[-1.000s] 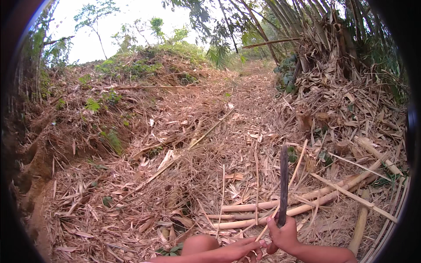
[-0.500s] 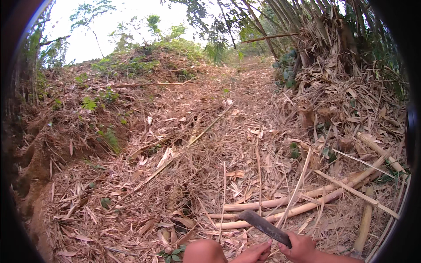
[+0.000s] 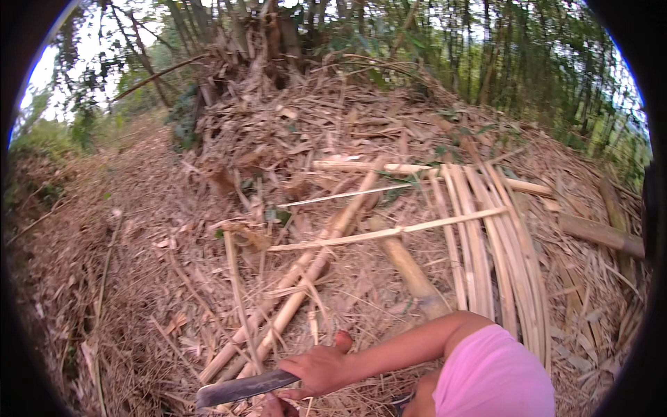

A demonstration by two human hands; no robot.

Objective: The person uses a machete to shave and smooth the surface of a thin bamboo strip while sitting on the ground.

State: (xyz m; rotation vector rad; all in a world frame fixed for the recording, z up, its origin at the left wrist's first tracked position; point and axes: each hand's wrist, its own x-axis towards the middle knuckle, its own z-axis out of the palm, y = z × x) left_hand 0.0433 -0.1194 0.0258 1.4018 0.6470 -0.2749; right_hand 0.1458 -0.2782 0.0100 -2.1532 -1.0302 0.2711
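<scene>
My right hand (image 3: 318,368) is closed around the handle of a machete (image 3: 243,389). Its dark, broad blade points left, low in the picture, above the ends of bamboo poles. A reddish-brown end, seemingly of the handle, sticks out behind the fist. Just under the blade, at the lower edge, is my left hand (image 3: 280,407), cut off by the frame. Its visible fingers are bent together, and whatever they may hold is hidden. My right forearm comes in from a pink sleeve (image 3: 497,375).
Long bamboo poles (image 3: 299,299) lie on dry leaf litter. A thin split strip (image 3: 389,233) crosses them. To the right, several pale bamboo strips (image 3: 479,257) lie side by side, near a short thick bamboo piece (image 3: 406,267). A bamboo clump (image 3: 264,42) stands behind on a mound.
The view has swung right, bringing the row of pale strips and my pink sleeve into sight. The machete stays in my right hand, its blade now lying flatter across the picture.
</scene>
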